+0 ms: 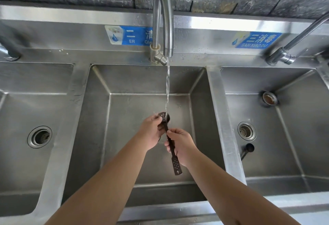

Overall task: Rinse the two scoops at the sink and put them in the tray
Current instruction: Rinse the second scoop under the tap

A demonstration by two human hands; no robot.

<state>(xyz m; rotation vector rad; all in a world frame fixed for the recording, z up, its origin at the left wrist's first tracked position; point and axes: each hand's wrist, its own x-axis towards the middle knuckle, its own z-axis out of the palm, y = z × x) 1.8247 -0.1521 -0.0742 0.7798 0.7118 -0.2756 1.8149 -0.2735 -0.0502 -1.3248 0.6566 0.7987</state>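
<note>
Head: hands [181,144] grip scoop [171,146] under water.

Two blue stickers on the steel backsplash [204,36] carry readable text. The left sticker [129,35], far beyond the fingertips of both hands and partly hidden by the faucet [162,20], shows "二", part of "清", then "ER" and "QIA" below. The right sticker [258,40], up and to the right of the fingers, reads "三消毒" above "SAN XIAO DU".
</note>
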